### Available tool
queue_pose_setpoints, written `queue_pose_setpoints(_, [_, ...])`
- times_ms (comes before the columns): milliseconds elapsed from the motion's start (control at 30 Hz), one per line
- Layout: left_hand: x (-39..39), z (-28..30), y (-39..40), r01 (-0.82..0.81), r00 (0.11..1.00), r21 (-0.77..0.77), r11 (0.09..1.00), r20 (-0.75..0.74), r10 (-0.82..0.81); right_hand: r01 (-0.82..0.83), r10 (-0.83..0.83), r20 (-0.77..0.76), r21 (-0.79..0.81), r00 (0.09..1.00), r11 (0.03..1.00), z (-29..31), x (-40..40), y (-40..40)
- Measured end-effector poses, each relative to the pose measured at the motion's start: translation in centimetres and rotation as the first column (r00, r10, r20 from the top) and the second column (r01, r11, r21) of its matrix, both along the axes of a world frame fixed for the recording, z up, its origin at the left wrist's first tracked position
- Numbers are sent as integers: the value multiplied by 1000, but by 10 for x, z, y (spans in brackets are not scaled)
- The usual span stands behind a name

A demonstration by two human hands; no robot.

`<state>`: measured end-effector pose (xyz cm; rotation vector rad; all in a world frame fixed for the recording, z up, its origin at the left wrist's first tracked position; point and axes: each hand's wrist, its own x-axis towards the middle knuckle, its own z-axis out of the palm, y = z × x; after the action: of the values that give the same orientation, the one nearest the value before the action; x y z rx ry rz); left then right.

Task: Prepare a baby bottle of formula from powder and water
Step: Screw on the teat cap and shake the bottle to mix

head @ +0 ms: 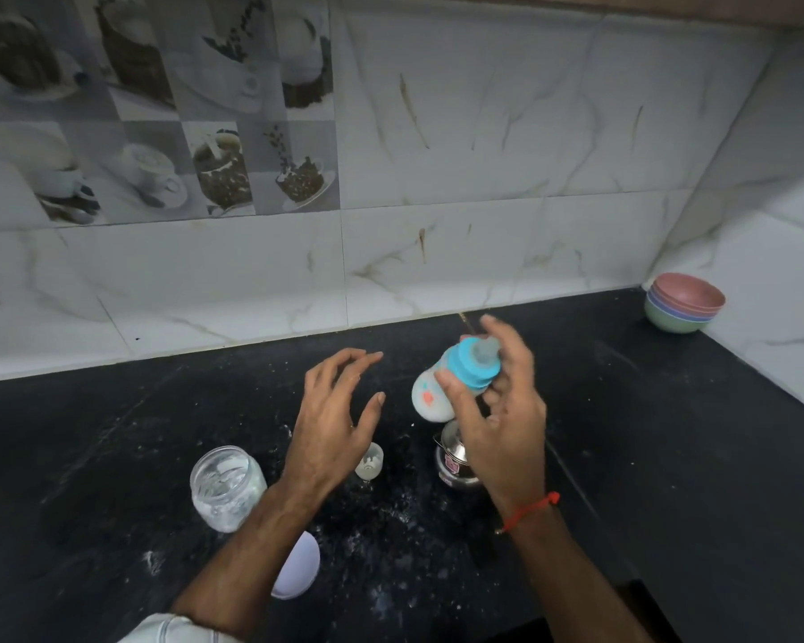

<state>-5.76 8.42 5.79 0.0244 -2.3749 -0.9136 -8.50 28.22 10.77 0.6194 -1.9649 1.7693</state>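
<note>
Just one bottle [442, 387], four bowls [683, 304]

Both forearms are bare, entering from the bottom of the frame. A thin red thread bracelet [527, 510] is tied round the right wrist, its knotted ends sticking out. At the bottom left, a pale rolled-up sleeve cuff [177, 631] shows on the left arm.

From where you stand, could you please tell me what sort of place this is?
Most likely a home kitchen: a dark stone countertop backed by tiled wall with coffee-themed picture tiles, and stacked coloured bowls in the corner.
</note>
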Motion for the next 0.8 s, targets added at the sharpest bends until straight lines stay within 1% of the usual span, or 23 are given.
queue_pose_setpoints(33, [0,-1,0,-3,1000,4,1000,2,3,14,-14,-25,-27,1000,1000,0,-1,0])
queue_pose_setpoints(67, [0,-1,0,-5,1000,13,1000,4,5,28,-28,-40,-10,999,1000,-1,-2,0])
queue_pose_setpoints(100, [0,0,2,-4,1000,19,1000,6,4,22,-21,-28,51,999,998,-3,-3,-1])
queue_pose_setpoints(167, [0,1,4,6,1000,9,1000,3,-6,-62,44,98,185,994,981,-15,-1,-4])
queue_pose_setpoints(200, [0,2,4,10,1000,-1,1000,0,-10,-85,55,142,210,988,974,-21,0,-4])
queue_pose_setpoints(233, [0,2,4,9,1000,-10,1000,-4,-9,-71,42,139,210,989,975,-25,1,-5])
queue_pose_setpoints(267, [0,3,4,4,1000,-16,1000,-7,-4,-40,19,111,190,994,981,-25,2,-5])
queue_pose_setpoints(333, [0,3,4,-7,1000,-19,1000,-7,7,26,-29,51,71,998,997,-20,3,-6])
queue_pose_setpoints(367, [-1,3,4,-13,1000,-18,1000,-6,13,55,-55,-3,18,998,998,-18,3,-6])
queue_pose_setpoints(400, [0,3,4,-19,1000,-16,1000,-6,18,86,-86,-67,4,994,996,-17,3,-6])
queue_pose_setpoints(433, [0,3,5,-21,1000,-15,1000,-6,21,102,-97,-110,39,989,994,-17,4,-6])
queue_pose_setpoints(467, [0,4,5,-20,1000,-15,1000,-6,20,89,-78,-95,112,992,990,-18,3,-5])
queue_pose_setpoints(500, [0,4,6,-17,1000,-16,1000,-7,17,43,-40,-19,181,999,983,-19,2,-5])
queue_pose_setpoints(533, [0,3,6,-12,1000,-19,1000,-6,12,-8,-7,66,214,998,977,-20,1,-3])
queue_pose_setpoints(567, [0,2,5,-7,1000,-22,1000,-2,7,-25,4,106,206,994,978,-21,1,-2])
queue_pose_setpoints(600, [0,2,5,-5,1000,-22,1000,-1,5,-15,-2,104,167,995,986,-18,1,-1])
queue_pose_setpoints(667, [0,1,4,-9,1000,-10,1000,3,9,24,-25,52,21,998,999,-8,1,0])
queue_pose_setpoints(700, [1,1,4,-11,1000,-1,1000,7,11,45,-46,-7,-34,999,998,-3,1,0])
queue_pose_setpoints(733, [1,0,4,-12,1000,6,1000,11,11,73,-77,-85,-48,993,996,-1,0,0])
queue_pose_setpoints(767, [1,-1,5,-9,1000,8,1000,13,9,100,-100,-148,-6,984,995,-2,0,1])
queue_pose_setpoints(800, [2,-1,6,-5,1000,7,1000,12,5,100,-88,-146,75,985,992,-5,-1,1])
